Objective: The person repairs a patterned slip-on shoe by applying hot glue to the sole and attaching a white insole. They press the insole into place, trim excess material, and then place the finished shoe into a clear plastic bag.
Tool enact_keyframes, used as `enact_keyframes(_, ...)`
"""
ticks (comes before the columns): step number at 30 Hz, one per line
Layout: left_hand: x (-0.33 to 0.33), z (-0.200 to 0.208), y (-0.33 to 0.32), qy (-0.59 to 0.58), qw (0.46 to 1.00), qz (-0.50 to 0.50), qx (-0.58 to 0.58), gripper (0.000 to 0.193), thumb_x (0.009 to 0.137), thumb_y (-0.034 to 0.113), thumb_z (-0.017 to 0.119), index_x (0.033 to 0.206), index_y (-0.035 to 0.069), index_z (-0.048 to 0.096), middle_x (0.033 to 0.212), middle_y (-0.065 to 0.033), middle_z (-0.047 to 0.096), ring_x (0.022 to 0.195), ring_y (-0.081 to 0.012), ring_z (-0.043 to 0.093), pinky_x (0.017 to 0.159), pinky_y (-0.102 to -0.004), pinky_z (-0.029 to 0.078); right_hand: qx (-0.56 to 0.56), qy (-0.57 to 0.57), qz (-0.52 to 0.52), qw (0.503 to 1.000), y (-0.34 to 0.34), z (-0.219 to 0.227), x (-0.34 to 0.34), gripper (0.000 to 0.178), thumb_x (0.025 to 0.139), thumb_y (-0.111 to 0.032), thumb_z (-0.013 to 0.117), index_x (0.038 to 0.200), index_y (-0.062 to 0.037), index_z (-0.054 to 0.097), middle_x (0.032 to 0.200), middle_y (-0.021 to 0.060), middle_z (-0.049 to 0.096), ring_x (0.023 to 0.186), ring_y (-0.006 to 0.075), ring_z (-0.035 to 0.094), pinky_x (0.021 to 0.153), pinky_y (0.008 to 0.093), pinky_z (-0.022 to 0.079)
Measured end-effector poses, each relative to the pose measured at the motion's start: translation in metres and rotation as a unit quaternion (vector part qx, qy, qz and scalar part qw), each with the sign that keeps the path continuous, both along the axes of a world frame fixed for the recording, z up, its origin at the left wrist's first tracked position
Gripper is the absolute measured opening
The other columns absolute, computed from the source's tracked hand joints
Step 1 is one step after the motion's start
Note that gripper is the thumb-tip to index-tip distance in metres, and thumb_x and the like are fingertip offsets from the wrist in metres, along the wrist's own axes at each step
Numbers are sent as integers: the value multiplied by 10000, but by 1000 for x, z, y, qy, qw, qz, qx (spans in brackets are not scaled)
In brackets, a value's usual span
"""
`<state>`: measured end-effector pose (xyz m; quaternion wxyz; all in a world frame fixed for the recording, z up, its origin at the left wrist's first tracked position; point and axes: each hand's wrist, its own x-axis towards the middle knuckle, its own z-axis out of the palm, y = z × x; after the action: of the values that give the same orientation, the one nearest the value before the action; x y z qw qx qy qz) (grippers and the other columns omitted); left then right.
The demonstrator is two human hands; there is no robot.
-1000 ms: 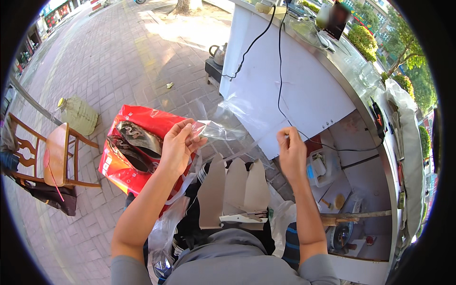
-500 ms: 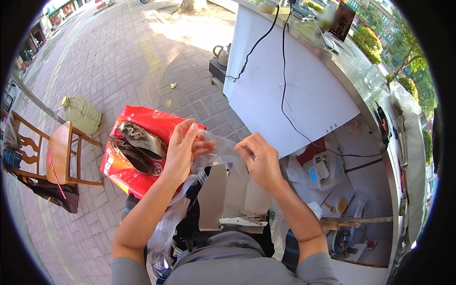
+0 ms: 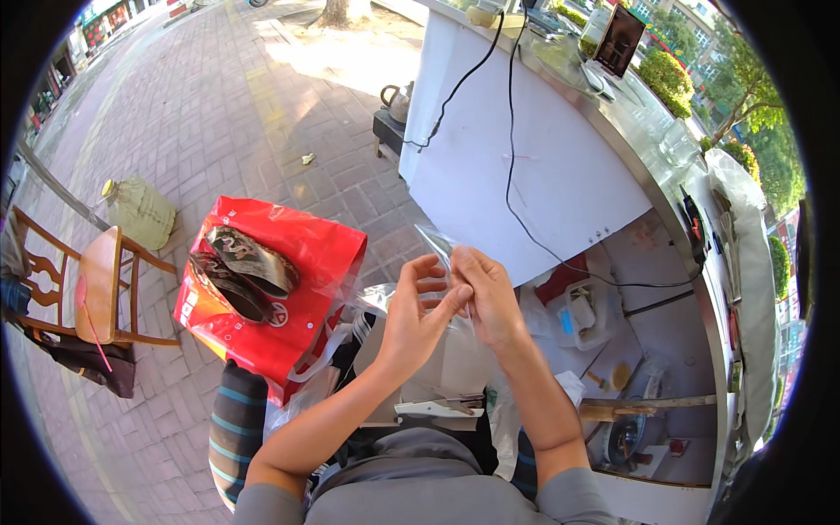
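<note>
In front of my body, my right hand (image 3: 483,296) pinches a thin clear plastic sheet or bag (image 3: 434,243) between thumb and fingers, its upper corner sticking up. Close beside it, my left hand (image 3: 418,306) has its fingers apart and loosely curled, with the thumb reaching to the right hand. More clear film shows behind the left hand. To the left stands a red plastic bag (image 3: 328,254), on which lie two dark, curved, patterned pieces (image 3: 249,262) that look like shoe uppers. Below my hands, a light cardboard piece (image 3: 429,367) rests at my lap with a white-handled tool (image 3: 436,409) on it.
At the right stands a white counter (image 3: 534,166) with black cables hanging down; its open shelf holds a clear plastic box (image 3: 588,315) and a wooden stick (image 3: 647,409). A wooden chair (image 3: 101,284) and a large plastic jug (image 3: 140,212) stand left. A kettle (image 3: 398,103) sits beyond.
My left hand has moved right, away from the red bag, up to my right hand. The film stretched between the hands is now bunched near the right fingers.
</note>
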<state>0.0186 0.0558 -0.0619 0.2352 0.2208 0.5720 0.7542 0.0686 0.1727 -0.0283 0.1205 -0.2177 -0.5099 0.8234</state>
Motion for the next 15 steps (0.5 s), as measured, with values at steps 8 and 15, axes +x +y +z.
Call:
enact_keyframes(8, -7, 10, 6, -32, 998, -28, -37, 213, 953, 164, 685, 1011, -32, 625, 871, -44, 674, 777, -79, 627, 692, -220, 505, 83, 5, -83, 993, 9, 15, 4, 245, 956, -294, 682, 871, -89, 578, 621, -83, 428, 464, 5, 334, 409, 197, 237)
enact_keyframes(15, -21, 14, -2, 50, 995, 42, -81, 129, 982, 96, 614, 993, -31, 593, 880, -56, 672, 791, -106, 666, 729, -238, 529, 370, -25, -197, 908, 20, 27, 10, 315, 939, -284, 713, 848, -22, 565, 679, -72, 490, 605, 11, 365, 518, 203, 305)
